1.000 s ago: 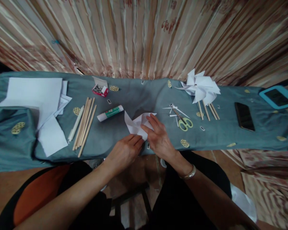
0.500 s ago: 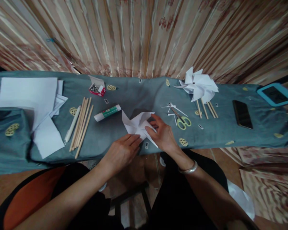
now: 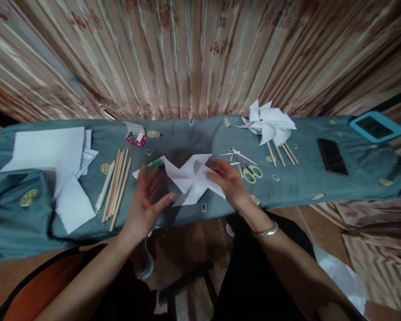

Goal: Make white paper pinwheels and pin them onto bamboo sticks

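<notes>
A white paper pinwheel [image 3: 189,180] with folded blades lies before me near the table's front edge. My right hand [image 3: 231,182] is at its right side, thumb over one blade and fingers near the blade's outer edge. To the left, my left hand [image 3: 147,200] is raised off the paper, its fingers spread and nothing in them. Behind those fingers a green and white glue stick [image 3: 155,164] is partly hidden. Green-handled scissors [image 3: 252,173] rest among thin paper strips just beyond my right hand.
Wooden sticks [image 3: 116,187] and a white pen [image 3: 105,185] lie left, beside white paper sheets [image 3: 50,147]. A red box of small metal pins [image 3: 135,137] stands behind. Finished pinwheels on sticks [image 3: 270,122], a phone [image 3: 332,156] and a blue-framed tablet [image 3: 376,126] are right.
My left hand has let go of the pinwheel and moved left, its fingers opening out. More of the pinwheel shows now. My right hand stays at its right side. The view has shifted slightly.
</notes>
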`<state>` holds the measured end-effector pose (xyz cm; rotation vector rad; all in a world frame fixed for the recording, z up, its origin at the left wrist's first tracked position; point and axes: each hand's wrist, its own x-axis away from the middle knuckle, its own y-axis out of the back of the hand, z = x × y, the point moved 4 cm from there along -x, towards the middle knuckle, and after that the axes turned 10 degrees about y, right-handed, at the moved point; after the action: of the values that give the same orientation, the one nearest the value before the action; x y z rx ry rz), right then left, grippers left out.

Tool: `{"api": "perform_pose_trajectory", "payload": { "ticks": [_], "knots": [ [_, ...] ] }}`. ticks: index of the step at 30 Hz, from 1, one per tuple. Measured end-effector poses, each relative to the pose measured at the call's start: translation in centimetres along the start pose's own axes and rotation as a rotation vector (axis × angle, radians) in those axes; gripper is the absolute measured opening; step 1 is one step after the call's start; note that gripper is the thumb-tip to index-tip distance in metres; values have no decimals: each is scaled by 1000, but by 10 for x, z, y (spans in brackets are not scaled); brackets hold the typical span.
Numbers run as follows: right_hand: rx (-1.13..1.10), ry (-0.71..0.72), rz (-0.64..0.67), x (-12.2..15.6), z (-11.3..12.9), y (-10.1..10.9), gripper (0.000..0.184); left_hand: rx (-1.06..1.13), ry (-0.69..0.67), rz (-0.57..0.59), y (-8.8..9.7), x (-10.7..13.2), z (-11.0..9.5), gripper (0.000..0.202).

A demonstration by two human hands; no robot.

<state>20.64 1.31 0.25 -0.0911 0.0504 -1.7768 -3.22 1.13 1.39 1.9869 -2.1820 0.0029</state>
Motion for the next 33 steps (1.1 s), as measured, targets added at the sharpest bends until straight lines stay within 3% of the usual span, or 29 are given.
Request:
{"api": "perform_pose_trajectory", "payload": {
  "ticks": [3, 6, 10, 13, 20, 28, 33],
  "knots": [
    [-101, -12, -2, 1, 6, -5, 53, 114, 138, 113, -13, -1, 2, 101],
    [-160, -33, 19, 2, 9, -11, 51, 197, 234, 221, -24, -2, -6, 82],
    [-150, -15, 57, 2, 11, -21, 53, 199, 317, 225, -29, -7, -14, 51],
    [-141, 29, 57, -1, 16, -26, 55, 129, 244, 181, -26, -14, -18, 43],
    [-108, 116, 123, -6, 27, -36, 59, -127, -85, 47, -14, -25, -33, 22],
    [90, 214, 205, -5, 27, -44, 52, -149, -75, 110, -19, -21, -32, 27],
    [142, 215, 210, -4, 27, -44, 47, -150, -60, 85, -18, -20, -38, 45]
  ]
}}
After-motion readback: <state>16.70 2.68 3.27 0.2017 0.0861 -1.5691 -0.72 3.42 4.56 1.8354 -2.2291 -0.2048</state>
